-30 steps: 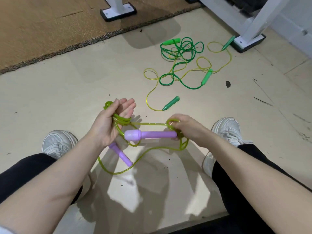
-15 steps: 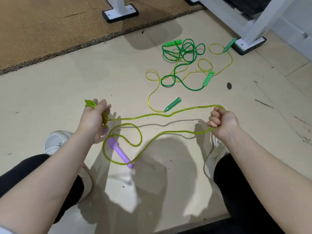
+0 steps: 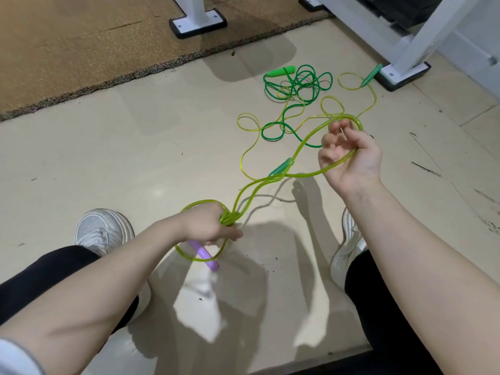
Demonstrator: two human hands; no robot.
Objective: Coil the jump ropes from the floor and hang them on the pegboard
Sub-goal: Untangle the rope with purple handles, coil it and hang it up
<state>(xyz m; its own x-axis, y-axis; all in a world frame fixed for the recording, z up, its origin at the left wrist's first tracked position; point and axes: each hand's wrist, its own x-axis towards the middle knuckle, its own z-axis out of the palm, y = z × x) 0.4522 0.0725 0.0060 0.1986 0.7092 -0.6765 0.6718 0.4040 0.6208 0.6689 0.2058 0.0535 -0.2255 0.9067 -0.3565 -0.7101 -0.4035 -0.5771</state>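
Observation:
A yellow-green jump rope (image 3: 259, 185) with purple handles runs between both hands. My left hand (image 3: 208, 226) grips a bundle of its coils low at the centre, and one purple handle (image 3: 205, 257) hangs below that hand. My right hand (image 3: 349, 158) is raised to the right, palm up, fingers loosely curled with a loop of the same rope draped across them. Beyond the hands, a dark green rope (image 3: 295, 87) and a thin yellow rope (image 3: 251, 147), both with green handles, lie tangled on the floor. The pegboard is out of view.
A brown mat (image 3: 81, 50) covers the far left floor. White frame feet stand at the top centre (image 3: 197, 21) and the top right (image 3: 400, 74). My white shoes (image 3: 102, 228) and black trouser legs flank the hands.
My left hand moved right and down with its coils. My right hand rose, turned palm up and loosened from a fist, carrying the loop of rope further away.

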